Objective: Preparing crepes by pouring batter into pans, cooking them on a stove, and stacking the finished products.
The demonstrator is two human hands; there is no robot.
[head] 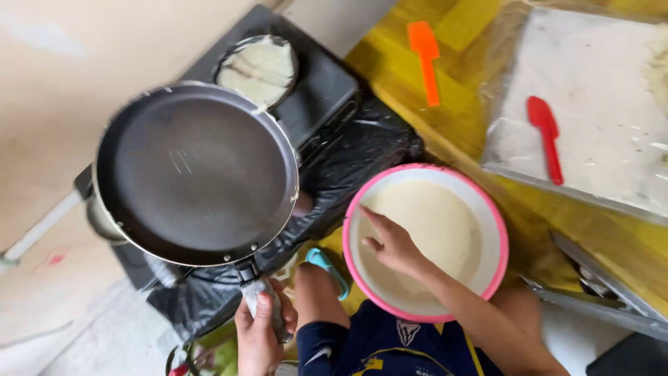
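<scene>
A dark frying pan [197, 170] (empty, raised over the black stove [316, 83]) is gripped by its handle in the closed left hand [259, 333], while the right hand's [393, 244] loosely spread fingers [370, 217] are dipped into pale batter [445, 216] inside the pink-rimmed bowl [495, 230].

The bowl [491, 209] has a pink rim, a white inside and a pale cream batter [435, 223] filling it; left of the bowl the frying pan [196, 173] is dark grey with a silvery edge, and beyond that pan a black stove [316, 87] carries a small round pan of cream-white batter [259, 68]. Above the bowl lies a bright orange spatula [426, 59] on a yellow floor covering [445, 118], and to the bowl's upper right a red spatula [547, 137] rests on a whitish, flour-dusted sheet [598, 90]. Just left of the bowl's lower edge shows a turquoise sandal strap [327, 268], and below the bowl the clothing [390, 345] is navy blue with yellow and white markings.
</scene>
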